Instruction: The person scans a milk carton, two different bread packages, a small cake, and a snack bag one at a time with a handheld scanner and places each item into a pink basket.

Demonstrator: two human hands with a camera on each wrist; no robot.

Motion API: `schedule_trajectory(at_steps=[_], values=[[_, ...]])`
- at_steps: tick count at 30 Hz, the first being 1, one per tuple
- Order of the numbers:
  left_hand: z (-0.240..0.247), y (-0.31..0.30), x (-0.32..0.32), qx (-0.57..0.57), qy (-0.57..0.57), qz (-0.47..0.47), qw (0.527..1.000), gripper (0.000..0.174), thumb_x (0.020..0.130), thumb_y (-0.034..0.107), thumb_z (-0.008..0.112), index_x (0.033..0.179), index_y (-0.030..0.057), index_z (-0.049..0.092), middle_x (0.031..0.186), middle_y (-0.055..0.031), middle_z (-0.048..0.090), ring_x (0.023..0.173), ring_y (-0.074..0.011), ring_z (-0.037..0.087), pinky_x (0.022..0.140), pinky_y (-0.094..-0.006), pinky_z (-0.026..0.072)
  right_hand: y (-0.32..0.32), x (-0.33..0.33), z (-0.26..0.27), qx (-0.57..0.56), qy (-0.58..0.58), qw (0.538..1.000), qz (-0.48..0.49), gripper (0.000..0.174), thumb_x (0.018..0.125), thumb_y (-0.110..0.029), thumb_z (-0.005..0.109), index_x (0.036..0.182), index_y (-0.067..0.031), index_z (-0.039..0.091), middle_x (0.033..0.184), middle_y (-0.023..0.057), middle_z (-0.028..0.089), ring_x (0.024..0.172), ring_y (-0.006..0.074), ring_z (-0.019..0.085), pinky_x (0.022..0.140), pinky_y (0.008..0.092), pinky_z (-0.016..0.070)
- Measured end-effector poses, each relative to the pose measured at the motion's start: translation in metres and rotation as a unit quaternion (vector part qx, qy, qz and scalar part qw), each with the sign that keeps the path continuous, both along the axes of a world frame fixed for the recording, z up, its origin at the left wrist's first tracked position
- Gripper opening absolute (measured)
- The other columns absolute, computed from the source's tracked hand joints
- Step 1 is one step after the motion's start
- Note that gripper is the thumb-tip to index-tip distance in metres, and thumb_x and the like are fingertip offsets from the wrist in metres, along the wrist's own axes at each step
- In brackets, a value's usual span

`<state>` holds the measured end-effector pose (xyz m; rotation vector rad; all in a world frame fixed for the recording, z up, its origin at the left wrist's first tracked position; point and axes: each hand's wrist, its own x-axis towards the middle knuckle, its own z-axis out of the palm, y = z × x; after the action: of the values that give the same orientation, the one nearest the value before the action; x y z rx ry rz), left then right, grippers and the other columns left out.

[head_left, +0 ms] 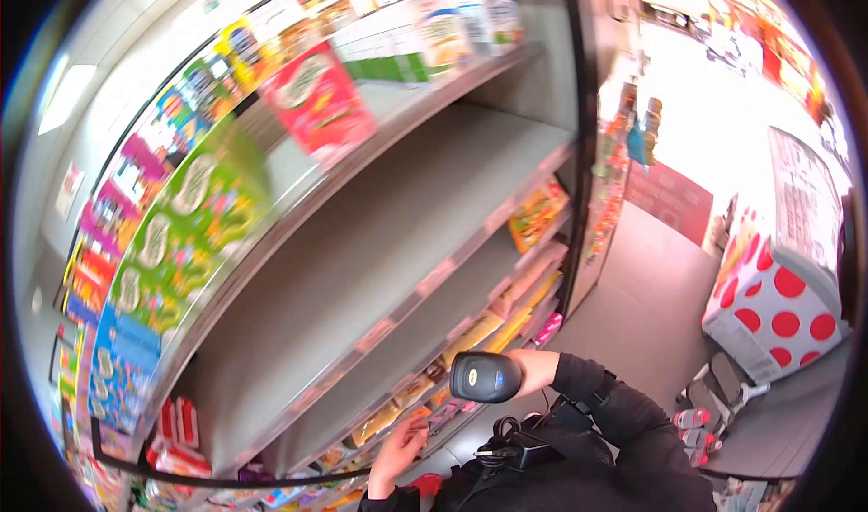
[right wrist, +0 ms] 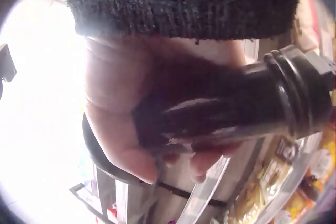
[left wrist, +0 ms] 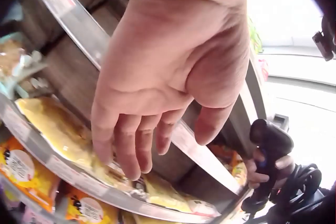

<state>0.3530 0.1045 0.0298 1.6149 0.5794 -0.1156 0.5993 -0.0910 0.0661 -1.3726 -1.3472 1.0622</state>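
A black handheld scanner [head_left: 485, 377] is gripped in my right hand [head_left: 533, 368], in front of the shelves. In the right wrist view the fingers of my right hand [right wrist: 121, 108] wrap round its dark handle [right wrist: 220, 108]. The left wrist view shows the same scanner [left wrist: 270, 140] at the right, held upright. My left hand [head_left: 398, 453] hangs lower and to the left, beside the lower shelves. Its fingers point down, loosely bent, with nothing in them; in the left wrist view my left hand [left wrist: 168, 71] is in front of yellow packets [left wrist: 58, 129].
Green boxes [head_left: 194, 218] and a pink bag [head_left: 316, 100] stand on the upper shelf. Red-and-white packs [head_left: 178, 435] lie at the lower left. On the right are a red-dotted box [head_left: 782, 299] and several bottles [head_left: 696, 435]. A black cable [head_left: 511, 435] lies against my body.
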Motion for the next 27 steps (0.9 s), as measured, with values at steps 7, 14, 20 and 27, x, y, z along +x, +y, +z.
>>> schedule_trajectory(at_steps=[7, 14, 20, 27], values=[[0.05, -0.026, 0.134, 0.047, -0.027, -0.163, 0.985, 0.034, 0.084, 0.012, 0.046, 0.115, 0.001, 0.038, 0.106, -0.0103, 0.05, 0.093, -0.0157, 0.05, 0.08, -0.0275, 0.041, -0.062, 0.056, -0.029, 0.104, 0.146, 0.936, -0.303, 0.041, 0.062, -0.006, 0.066, 0.099, -0.0026, 0.049, 0.087, 0.0051, 0.057, 0.08, 0.0102, 0.052, 0.073, 0.0266, 0.0425], [0.049, -0.054, 0.258, 0.03, -0.121, -0.123, 0.985, 0.036, 0.084, 0.007, 0.042, 0.118, -0.0025, 0.034, 0.11, -0.0131, 0.047, 0.1, -0.0194, 0.047, 0.084, -0.0304, 0.0396, -0.077, 0.114, -0.036, 0.159, 0.167, 0.874, -0.428, 0.044, 0.063, -0.008, 0.065, 0.103, -0.0036, 0.048, 0.093, 0.0041, 0.056, 0.087, 0.0098, 0.051, 0.08, 0.0259, 0.0401], [0.029, -0.055, 0.337, -0.014, -0.158, 0.083, 0.984, 0.048, 0.082, 0.011, 0.049, 0.123, -0.0014, 0.026, 0.114, -0.0114, 0.042, 0.103, -0.0179, 0.042, 0.09, -0.0309, 0.0333, -0.066, 0.157, -0.038, 0.191, 0.094, 0.858, -0.467, 0.067, 0.062, -0.015, 0.068, 0.118, -0.0033, 0.035, 0.116, 0.0095, 0.041, 0.105, 0.0138, 0.042, 0.09, 0.0279, 0.0338], [0.023, -0.06, 0.373, -0.017, -0.181, 0.018, 0.983, 0.056, 0.08, 0.009, 0.053, 0.125, 0.0048, 0.021, 0.114, -0.0097, 0.041, 0.103, -0.0168, 0.041, 0.086, -0.0293, 0.0343, -0.052, 0.196, -0.046, 0.191, 0.024, 0.864, -0.465, 0.071, 0.059, -0.021, 0.07, 0.12, -0.0027, 0.036, 0.13, 0.0191, 0.02, 0.12, 0.0245, 0.025, 0.097, 0.0312, 0.0247]])
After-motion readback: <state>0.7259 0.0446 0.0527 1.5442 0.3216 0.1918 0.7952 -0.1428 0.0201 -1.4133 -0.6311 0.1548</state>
